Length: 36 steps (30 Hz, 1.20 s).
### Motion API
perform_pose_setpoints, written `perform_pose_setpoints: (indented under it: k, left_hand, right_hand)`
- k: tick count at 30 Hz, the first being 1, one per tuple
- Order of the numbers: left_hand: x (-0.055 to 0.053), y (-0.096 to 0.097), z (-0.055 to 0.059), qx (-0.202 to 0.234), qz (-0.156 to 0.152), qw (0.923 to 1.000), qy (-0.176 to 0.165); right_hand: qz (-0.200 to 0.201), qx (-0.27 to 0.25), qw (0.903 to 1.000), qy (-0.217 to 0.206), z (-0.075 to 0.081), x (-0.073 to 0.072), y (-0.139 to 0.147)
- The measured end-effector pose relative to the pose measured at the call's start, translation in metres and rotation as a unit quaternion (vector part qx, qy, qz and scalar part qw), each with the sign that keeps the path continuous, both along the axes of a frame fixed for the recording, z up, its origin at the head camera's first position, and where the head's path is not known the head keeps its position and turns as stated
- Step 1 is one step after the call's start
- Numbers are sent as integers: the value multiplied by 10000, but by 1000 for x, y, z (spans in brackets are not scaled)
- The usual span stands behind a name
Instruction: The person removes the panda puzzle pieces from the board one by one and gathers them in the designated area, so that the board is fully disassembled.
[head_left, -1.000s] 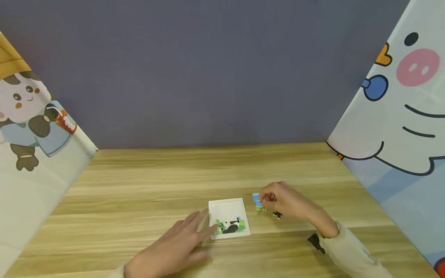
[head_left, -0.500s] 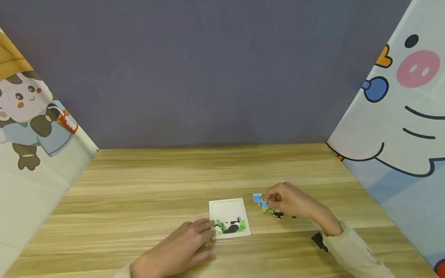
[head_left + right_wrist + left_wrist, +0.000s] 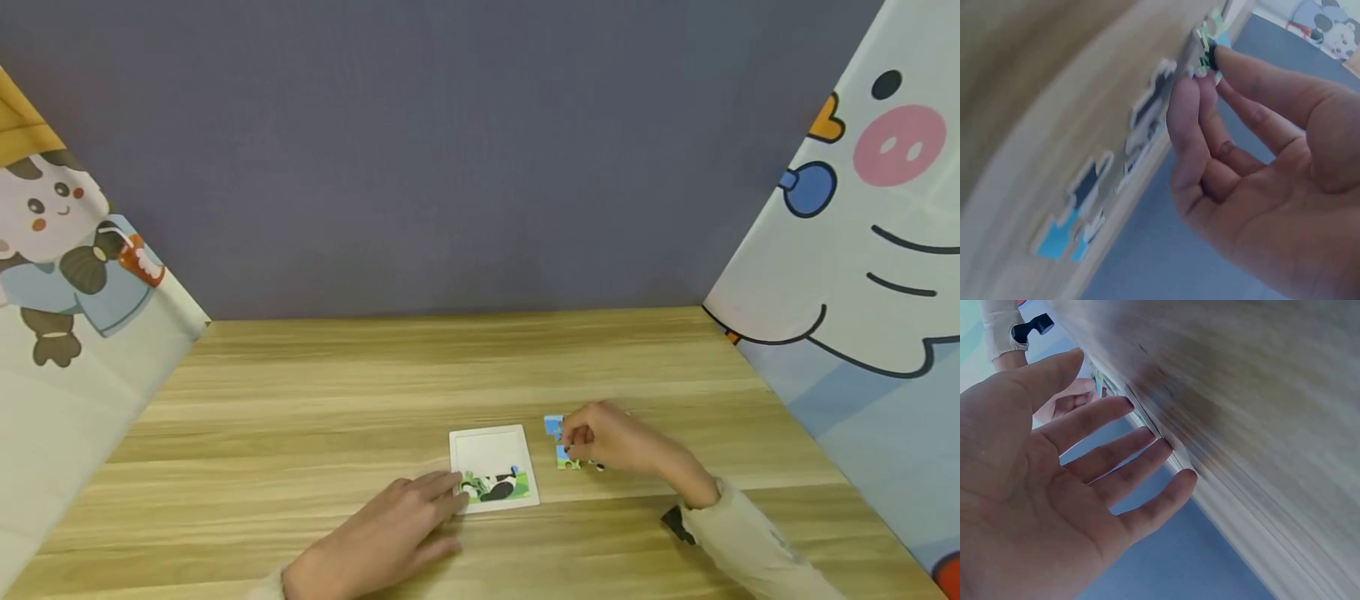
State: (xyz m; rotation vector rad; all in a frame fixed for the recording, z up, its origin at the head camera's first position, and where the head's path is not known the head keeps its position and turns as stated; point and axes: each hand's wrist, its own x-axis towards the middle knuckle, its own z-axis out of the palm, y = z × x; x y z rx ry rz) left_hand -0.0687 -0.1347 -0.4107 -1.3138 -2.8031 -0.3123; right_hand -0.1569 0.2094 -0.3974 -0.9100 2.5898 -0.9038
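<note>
A square white puzzle tray (image 3: 487, 446) lies on the table, with joined pieces of a black, white and green picture (image 3: 497, 487) along its near side. My left hand (image 3: 390, 529) rests its extended fingers at the tray's left edge. To the right of the tray, my right hand (image 3: 611, 437) pinches a small dark and green puzzle piece (image 3: 1209, 59) between thumb and fingers. A blue and green piece (image 3: 564, 458) is beside those fingertips, and a blue piece (image 3: 553, 423) lies just beyond. The right hand partly hides the loose pieces in the head view.
Several loose black, white and blue pieces (image 3: 1088, 184) lie on the table below the right hand. A black device (image 3: 677, 525) sits at the right sleeve. A grey panel (image 3: 465, 167) stands behind the wooden tabletop (image 3: 337, 375), with printed cartoon panels on both sides.
My right hand shifts slightly right, then back left and nearer, and the blue and green piece ends up nearer me. My left fingers draw back from over the tray to its left edge.
</note>
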Motion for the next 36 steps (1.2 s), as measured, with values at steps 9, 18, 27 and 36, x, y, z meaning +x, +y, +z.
perform_pose_setpoints:
  k: [9, 18, 27, 36]
  left_hand:
    - [2, -1, 3, 13, 302, 9977, -599]
    - [2, 0, 4, -51, 216, 9990, -380]
    - [1, 1, 4, -68, 192, 9992, -333]
    - [0, 2, 1, 38, 203, 9998, -50]
  right_hand:
    - [-477, 242, 9984, 206, -4, 7, -11]
    - [-942, 838, 9889, 789, -2, 18, -24]
    - [-978, 1027, 9748, 1722, -7, 26, -34]
    - [-575, 901, 9715, 2113, -4, 32, -45]
